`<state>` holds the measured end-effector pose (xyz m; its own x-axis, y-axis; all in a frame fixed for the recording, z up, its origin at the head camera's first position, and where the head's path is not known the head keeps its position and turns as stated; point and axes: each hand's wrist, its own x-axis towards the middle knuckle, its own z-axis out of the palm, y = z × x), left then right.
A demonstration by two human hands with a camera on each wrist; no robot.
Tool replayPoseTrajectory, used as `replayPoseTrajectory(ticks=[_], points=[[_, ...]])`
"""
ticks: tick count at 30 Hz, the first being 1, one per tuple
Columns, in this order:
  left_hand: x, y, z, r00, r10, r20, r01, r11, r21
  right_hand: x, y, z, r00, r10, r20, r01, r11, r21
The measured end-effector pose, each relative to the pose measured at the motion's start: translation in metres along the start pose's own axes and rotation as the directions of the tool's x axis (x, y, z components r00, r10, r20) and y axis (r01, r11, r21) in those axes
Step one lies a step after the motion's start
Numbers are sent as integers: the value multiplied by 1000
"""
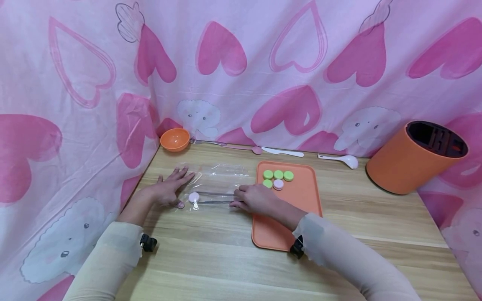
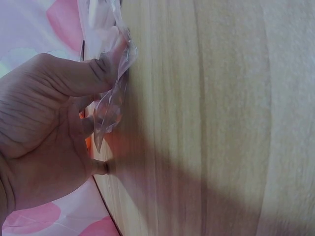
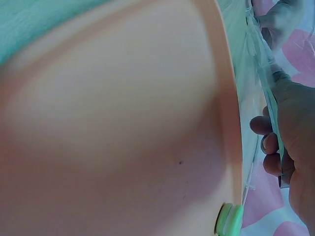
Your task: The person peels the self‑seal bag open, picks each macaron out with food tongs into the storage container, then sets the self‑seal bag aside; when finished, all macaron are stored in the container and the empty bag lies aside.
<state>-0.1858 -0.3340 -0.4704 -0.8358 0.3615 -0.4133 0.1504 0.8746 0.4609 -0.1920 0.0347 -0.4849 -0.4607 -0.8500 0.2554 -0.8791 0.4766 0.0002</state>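
My left hand (image 1: 174,187) lies flat with straight, spread fingers on the near left end of a clear plastic bag (image 1: 216,177) on the wooden table. The left wrist view shows the thumb (image 2: 83,76) against the crumpled bag edge (image 2: 112,105). My right hand (image 1: 253,198) grips thin metal tongs (image 1: 215,198), which point left. A pink round disc (image 1: 193,197) sits at their tips by the bag's mouth, close to the left thumb. The right forearm crosses an orange tray (image 1: 301,200) holding three green discs (image 1: 278,174), another green one and one pink disc (image 1: 278,184).
Along the back edge lie an orange bowl (image 1: 175,139), a fork (image 1: 207,142), a white knife (image 1: 282,151) and a white spoon (image 1: 340,159). An orange knife block (image 1: 416,156) stands at the right. A pink heart-print cloth (image 1: 241,62) walls the back and left.
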Motion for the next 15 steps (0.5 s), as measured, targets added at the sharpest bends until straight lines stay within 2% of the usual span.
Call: replayPoseTrajectory(ticks=[4, 15], points=[[0, 0, 0, 1000, -6, 8, 6, 1000, -6, -5, 2, -2, 1000, -1, -19, 1, 1000, -18], [-2, 3, -1, 1000, -3, 7, 4, 1000, -14, -22, 12, -9, 999, 40, -3, -40, 999, 18]])
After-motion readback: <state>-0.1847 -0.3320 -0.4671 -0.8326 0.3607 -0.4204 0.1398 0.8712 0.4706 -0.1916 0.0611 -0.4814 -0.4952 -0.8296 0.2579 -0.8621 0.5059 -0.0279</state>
